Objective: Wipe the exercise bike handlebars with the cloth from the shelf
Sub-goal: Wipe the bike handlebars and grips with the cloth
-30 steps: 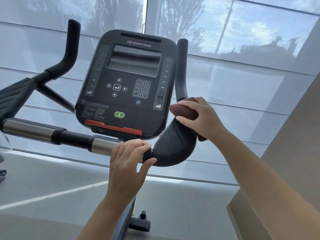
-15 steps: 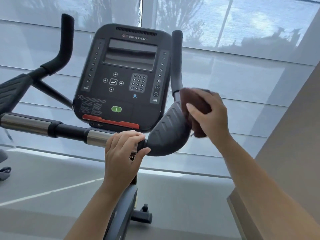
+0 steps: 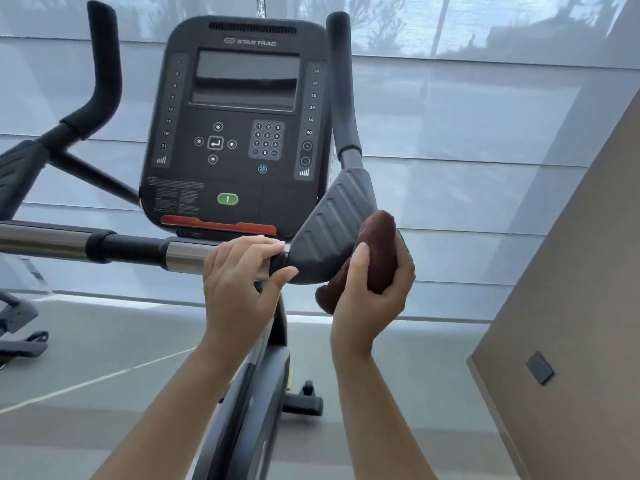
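Observation:
The exercise bike's handlebars run across the view: a chrome and black crossbar (image 3: 131,249), a ribbed dark grey elbow pad (image 3: 329,230) at its right end, and black upright grips on the right (image 3: 341,84) and left (image 3: 104,67). My left hand (image 3: 239,282) grips the crossbar just left of the pad. My right hand (image 3: 372,296) holds a bunched dark brown cloth (image 3: 377,251) against the pad's lower right edge.
The black console (image 3: 239,126) with screen and keypad stands between the upright grips. Behind are large shaded windows. A beige wall (image 3: 571,306) rises at right. The bike frame and foot (image 3: 301,403) sit below on grey floor; another machine's base (image 3: 20,327) is at far left.
My right hand slid the cloth down from the top of the pad, near the upright grip's base, to its lower right edge. The left hand kept its grip on the crossbar.

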`<action>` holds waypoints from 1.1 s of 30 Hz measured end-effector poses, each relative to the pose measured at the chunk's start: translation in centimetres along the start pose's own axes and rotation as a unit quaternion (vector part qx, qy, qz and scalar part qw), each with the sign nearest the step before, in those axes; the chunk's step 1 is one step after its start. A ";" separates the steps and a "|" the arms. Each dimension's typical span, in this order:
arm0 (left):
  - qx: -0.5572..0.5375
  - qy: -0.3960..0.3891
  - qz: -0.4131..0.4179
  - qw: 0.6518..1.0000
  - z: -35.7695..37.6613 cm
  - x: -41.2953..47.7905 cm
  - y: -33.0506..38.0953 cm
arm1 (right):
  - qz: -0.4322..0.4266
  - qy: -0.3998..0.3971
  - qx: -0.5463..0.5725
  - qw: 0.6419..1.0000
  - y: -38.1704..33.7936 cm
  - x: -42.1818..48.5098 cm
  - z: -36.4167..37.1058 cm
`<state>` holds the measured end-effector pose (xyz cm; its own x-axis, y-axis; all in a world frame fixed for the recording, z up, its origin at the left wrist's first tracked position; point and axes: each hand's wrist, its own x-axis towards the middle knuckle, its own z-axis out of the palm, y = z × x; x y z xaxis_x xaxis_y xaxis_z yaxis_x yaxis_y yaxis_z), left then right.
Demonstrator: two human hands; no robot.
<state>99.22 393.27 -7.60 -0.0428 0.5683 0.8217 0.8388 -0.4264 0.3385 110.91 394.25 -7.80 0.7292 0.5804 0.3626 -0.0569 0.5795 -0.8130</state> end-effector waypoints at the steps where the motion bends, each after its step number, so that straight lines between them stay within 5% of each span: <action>1: -0.004 -0.003 0.001 1.000 -0.1 0.0 -0.1 | 0.006 -0.008 -0.002 1.000 -0.1 0.9 -0.2; 7: -0.025 -0.013 -0.007 1.000 -0.5 0.5 -0.3 | 0.064 0.040 0.031 0.997 0.0 2.7 1.4; 15: -0.048 -0.045 0.001 0.998 -1.0 0.7 -0.5 | 0.047 0.231 0.047 0.971 -0.6 -4.8 4.8; 19: -0.045 -0.037 0.012 0.998 -1.1 0.5 -0.7 | 0.010 0.119 -0.013 0.993 -1.4 -4.0 2.0; 23: -0.057 -0.026 0.016 0.998 -0.9 0.4 -1.0 | -0.134 -0.010 -0.106 0.985 -3.5 3.0 0.6; 25: -0.054 -0.022 0.027 0.998 -0.7 0.4 -1.3 | -0.199 -0.111 -0.241 0.943 -4.7 8.2 2.6; 29: -0.054 0.000 0.040 0.998 -0.3 0.3 -1.7 | -0.192 -0.390 -0.441 0.785 -4.7 12.5 6.5; 33: -0.050 0.032 0.055 0.997 0.3 0.2 -2.0 | -0.217 -0.407 -0.436 0.773 -4.6 10.2 4.9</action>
<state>97.67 394.46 -8.22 0.0090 0.4689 0.8832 0.7817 -0.5541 0.2862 115.29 400.35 1.87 -0.1398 0.8129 0.5653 0.8121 0.4208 -0.4043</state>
